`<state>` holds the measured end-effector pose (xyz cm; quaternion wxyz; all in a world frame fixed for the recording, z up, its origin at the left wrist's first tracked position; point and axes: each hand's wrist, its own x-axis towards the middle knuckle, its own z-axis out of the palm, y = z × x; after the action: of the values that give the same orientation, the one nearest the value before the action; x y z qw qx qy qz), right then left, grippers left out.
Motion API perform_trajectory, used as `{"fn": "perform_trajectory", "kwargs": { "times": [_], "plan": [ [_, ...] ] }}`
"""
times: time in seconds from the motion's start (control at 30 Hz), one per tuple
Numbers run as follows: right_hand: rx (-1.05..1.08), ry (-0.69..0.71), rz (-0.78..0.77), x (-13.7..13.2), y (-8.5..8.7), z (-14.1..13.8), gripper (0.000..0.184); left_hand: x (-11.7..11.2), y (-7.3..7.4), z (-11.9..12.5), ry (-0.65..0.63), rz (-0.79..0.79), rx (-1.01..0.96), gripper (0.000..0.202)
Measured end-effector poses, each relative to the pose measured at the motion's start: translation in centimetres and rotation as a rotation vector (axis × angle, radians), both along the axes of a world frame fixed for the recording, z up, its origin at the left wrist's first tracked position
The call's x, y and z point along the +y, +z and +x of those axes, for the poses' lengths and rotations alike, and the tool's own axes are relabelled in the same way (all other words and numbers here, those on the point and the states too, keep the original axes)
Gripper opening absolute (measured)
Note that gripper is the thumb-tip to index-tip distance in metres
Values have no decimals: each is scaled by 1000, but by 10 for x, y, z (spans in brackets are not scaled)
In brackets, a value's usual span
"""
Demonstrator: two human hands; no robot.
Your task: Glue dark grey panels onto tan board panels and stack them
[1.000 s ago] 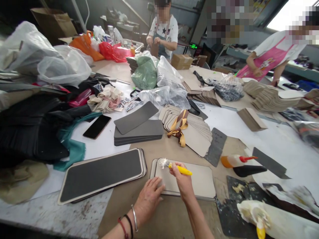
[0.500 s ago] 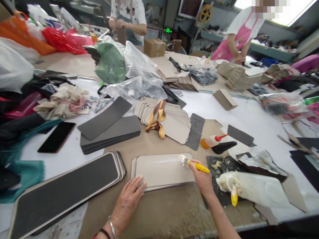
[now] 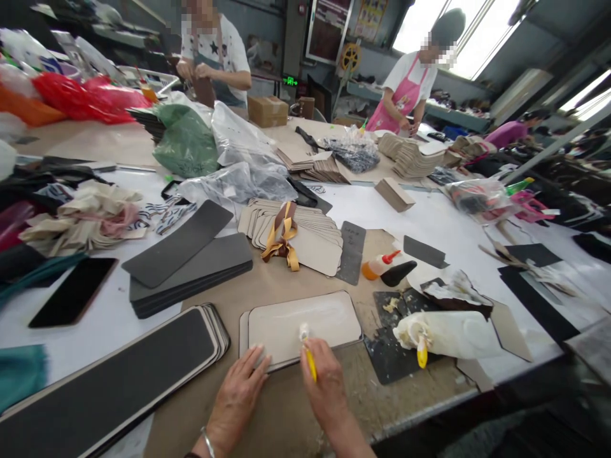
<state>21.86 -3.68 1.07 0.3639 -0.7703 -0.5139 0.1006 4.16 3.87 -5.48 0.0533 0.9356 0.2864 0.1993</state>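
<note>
A beige rounded board (image 3: 324,318) lies on top of a small stack on the brown paper in front of me, wet with glue. My left hand (image 3: 237,399) rests flat with fingers spread on its near left corner. My right hand (image 3: 324,385) is closed round a yellow-handled glue brush (image 3: 308,350), whose white bristles touch the board near its front edge.
A white glue bottle (image 3: 449,334) lies to the right on a black mat (image 3: 386,362). Black-faced boards (image 3: 119,375) are stacked at left, grey sheets (image 3: 191,267) and a phone (image 3: 71,292) behind. Beige cut pieces (image 3: 310,238) tied with ribbon lie ahead. Two people work across the table.
My right hand has drawn the brush from the board's far right corner back to the middle of its front edge. The view has turned to the right.
</note>
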Motion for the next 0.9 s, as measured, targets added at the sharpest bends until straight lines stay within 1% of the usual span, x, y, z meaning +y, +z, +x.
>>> {"fn": "perform_trajectory", "kwargs": {
  "times": [0.07, 0.1, 0.13, 0.2, 0.27, 0.37, 0.43, 0.47, 0.53, 0.6, 0.73, 0.83, 0.9],
  "plan": [
    [138, 55, 21, 4, 3, -21, 22, 0, -2, 0, -4, 32, -11, 31],
    [204, 61, 27, 5, 5, -25, 20, 0, -4, 0, -6, 37, -16, 31],
    [262, 43, 25, 4, 8, -25, 19, 0, -5, 0, -8, 35, -22, 31],
    [340, -62, 1, -4, 16, -12, 19, 0, -9, -1, -8, 16, -39, 30],
    [346, -237, -18, -19, 28, 15, 24, 1, -12, -3, -3, -9, -64, 29],
    [271, -517, 5, -55, 49, 68, 35, 3, -14, -4, -13, -13, -94, 29],
    [231, -653, 25, -82, 63, 103, 43, 4, -15, -4, -30, 24, -110, 31],
    [169, -707, 19, -94, 68, 118, 45, 5, -15, -4, -38, 47, -118, 33],
    [19, -767, -27, -113, 71, 145, 49, 7, -15, -4, -51, 88, -130, 36],
    [-115, -767, -103, -121, 65, 167, 50, 8, -17, -4, -54, 113, -137, 36],
    [-260, -709, -211, -115, 34, 204, 48, 8, -21, -3, -39, 153, -133, 36],
    [-358, -636, -261, -106, 12, 223, 37, 5, -22, -2, -13, 163, -117, 36],
    [-407, -586, -335, -104, 3, 231, 28, 3, -23, -1, 1, 153, -107, 35]
  ]
}}
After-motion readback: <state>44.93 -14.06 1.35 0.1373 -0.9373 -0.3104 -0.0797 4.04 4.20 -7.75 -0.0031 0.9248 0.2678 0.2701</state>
